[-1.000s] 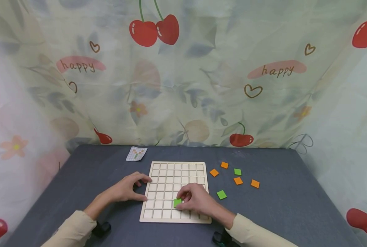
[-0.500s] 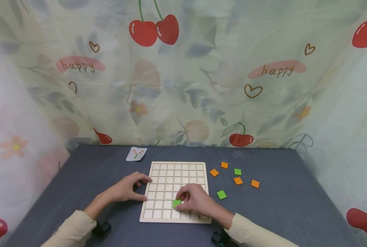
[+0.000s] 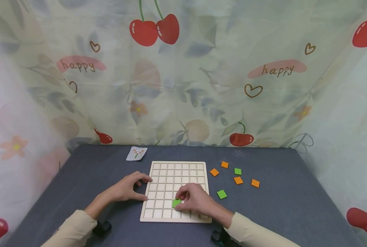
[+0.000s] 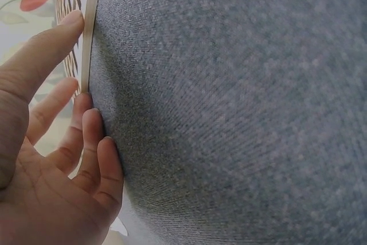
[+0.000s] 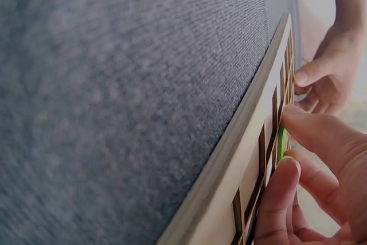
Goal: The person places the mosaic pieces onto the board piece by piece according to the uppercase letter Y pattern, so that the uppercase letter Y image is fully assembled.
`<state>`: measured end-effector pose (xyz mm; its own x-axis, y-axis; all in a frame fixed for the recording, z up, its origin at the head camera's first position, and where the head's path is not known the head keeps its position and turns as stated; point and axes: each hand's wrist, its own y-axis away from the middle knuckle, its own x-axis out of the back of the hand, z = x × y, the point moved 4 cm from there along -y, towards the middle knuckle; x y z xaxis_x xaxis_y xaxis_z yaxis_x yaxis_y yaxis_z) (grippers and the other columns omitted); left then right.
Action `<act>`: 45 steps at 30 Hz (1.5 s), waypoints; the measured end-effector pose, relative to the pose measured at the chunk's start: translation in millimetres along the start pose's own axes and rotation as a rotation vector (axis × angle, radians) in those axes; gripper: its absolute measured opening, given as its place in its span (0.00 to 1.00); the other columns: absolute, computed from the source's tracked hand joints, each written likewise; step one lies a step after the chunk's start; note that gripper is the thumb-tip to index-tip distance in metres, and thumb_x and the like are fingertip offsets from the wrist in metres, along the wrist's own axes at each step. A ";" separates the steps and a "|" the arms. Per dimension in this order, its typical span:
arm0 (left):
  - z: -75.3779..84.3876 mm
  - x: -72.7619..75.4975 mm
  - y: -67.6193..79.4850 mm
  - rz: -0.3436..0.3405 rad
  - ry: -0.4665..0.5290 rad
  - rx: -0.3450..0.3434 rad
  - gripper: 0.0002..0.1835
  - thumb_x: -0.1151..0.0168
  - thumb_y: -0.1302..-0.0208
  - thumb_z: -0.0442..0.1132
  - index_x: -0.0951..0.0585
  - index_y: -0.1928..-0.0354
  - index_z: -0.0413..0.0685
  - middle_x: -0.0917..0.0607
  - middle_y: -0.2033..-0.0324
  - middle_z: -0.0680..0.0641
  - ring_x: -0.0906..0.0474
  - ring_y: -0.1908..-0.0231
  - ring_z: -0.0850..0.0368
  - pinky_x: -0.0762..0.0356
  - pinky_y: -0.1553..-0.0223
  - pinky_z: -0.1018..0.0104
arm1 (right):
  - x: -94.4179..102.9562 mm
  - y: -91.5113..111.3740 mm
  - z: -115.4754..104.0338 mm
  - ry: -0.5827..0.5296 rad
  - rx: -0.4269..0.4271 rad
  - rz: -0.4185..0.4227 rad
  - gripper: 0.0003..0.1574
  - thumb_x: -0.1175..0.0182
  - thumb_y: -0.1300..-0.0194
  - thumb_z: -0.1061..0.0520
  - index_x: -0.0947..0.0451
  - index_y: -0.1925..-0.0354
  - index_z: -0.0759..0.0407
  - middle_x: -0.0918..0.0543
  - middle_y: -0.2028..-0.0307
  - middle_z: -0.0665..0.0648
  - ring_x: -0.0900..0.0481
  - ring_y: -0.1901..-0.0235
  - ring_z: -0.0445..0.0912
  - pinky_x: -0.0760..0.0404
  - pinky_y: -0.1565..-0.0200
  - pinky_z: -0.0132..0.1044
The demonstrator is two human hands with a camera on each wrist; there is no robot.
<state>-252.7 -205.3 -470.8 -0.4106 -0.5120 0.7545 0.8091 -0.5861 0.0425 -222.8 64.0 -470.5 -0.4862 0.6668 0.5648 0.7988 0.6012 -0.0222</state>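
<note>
A pale wooden grid board [image 3: 160,187] lies on the dark cloth in the head view. Over its lower middle, my right hand [image 3: 194,200] pinches a green square tile [image 3: 175,204] between thumb and fingers. The tile lies at a grid cell; its right part is hidden by the fingers. In the right wrist view the same green tile [image 5: 281,143] shows edge-on between the fingertips. My left hand [image 3: 127,188] rests at the board's left edge, thumb and index fingertips touching the rim. The left wrist view shows the other fingers loosely bent beside the board.
Right of the board lie several loose orange tiles [image 3: 238,180] and two green tiles [image 3: 221,194]. Behind the board's left corner is a small patterned card [image 3: 136,153] with a coloured grid. A printed curtain [image 3: 189,85] hangs behind the table [image 3: 279,206].
The green tile in my right hand has shifted very slightly left and settled over the cell. My left hand has stayed at the board's edge.
</note>
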 end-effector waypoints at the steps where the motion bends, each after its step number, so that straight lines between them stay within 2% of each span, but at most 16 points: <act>1: -0.1 0.1 -0.3 0.001 -0.002 0.000 0.32 0.22 0.42 0.50 0.21 0.38 0.46 0.23 0.50 0.47 0.24 0.53 0.50 0.26 0.49 0.50 | 0.5 0.3 0.6 -0.003 0.000 -0.002 0.12 0.21 0.46 0.58 0.13 0.64 0.55 0.18 0.71 0.51 0.22 0.73 0.41 0.23 0.66 0.34; 13: 0.2 0.5 -3.3 -0.004 0.010 0.001 0.32 0.23 0.41 0.49 0.21 0.38 0.46 0.24 0.49 0.47 0.25 0.53 0.50 0.26 0.49 0.49 | 18.1 11.9 6.9 -0.101 0.045 -0.039 0.14 0.22 0.43 0.59 0.13 0.59 0.60 0.15 0.66 0.56 0.18 0.71 0.44 0.21 0.65 0.34; 18: -0.2 -0.9 -4.2 -0.001 0.008 -0.009 0.32 0.23 0.42 0.50 0.21 0.38 0.46 0.24 0.50 0.47 0.24 0.53 0.50 0.26 0.49 0.49 | 32.4 20.3 14.0 -0.101 0.059 -0.038 0.15 0.23 0.42 0.58 0.13 0.57 0.61 0.15 0.66 0.52 0.18 0.70 0.45 0.20 0.64 0.36; 23: -2.1 -0.9 -4.4 0.000 0.010 -0.004 0.32 0.23 0.41 0.50 0.21 0.38 0.47 0.24 0.50 0.48 0.24 0.53 0.50 0.26 0.49 0.50 | 47.9 31.6 23.5 -0.129 0.048 -0.053 0.16 0.24 0.41 0.57 0.14 0.56 0.61 0.15 0.66 0.50 0.17 0.70 0.47 0.20 0.65 0.35; 35: -0.8 -1.5 -0.4 -0.007 0.022 -0.007 0.32 0.23 0.41 0.50 0.22 0.38 0.46 0.24 0.50 0.47 0.24 0.53 0.49 0.26 0.50 0.49 | 81.2 63.9 45.9 -0.184 0.072 -0.047 0.16 0.27 0.37 0.59 0.16 0.52 0.64 0.16 0.63 0.61 0.18 0.69 0.48 0.19 0.65 0.36; 45: -2.3 -2.0 -0.9 -0.009 0.013 0.013 0.32 0.23 0.41 0.50 0.21 0.38 0.47 0.24 0.50 0.48 0.24 0.54 0.50 0.26 0.50 0.48 | 107.6 92.8 62.6 -0.157 0.083 -0.010 0.17 0.27 0.36 0.59 0.17 0.52 0.66 0.16 0.62 0.62 0.18 0.69 0.48 0.18 0.64 0.38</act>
<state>-253.7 -205.2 -473.8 -0.4233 -0.5150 0.7454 0.8107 -0.5826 0.0578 -223.2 219.0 -463.5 -0.5489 0.7171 0.4295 0.7647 0.6383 -0.0882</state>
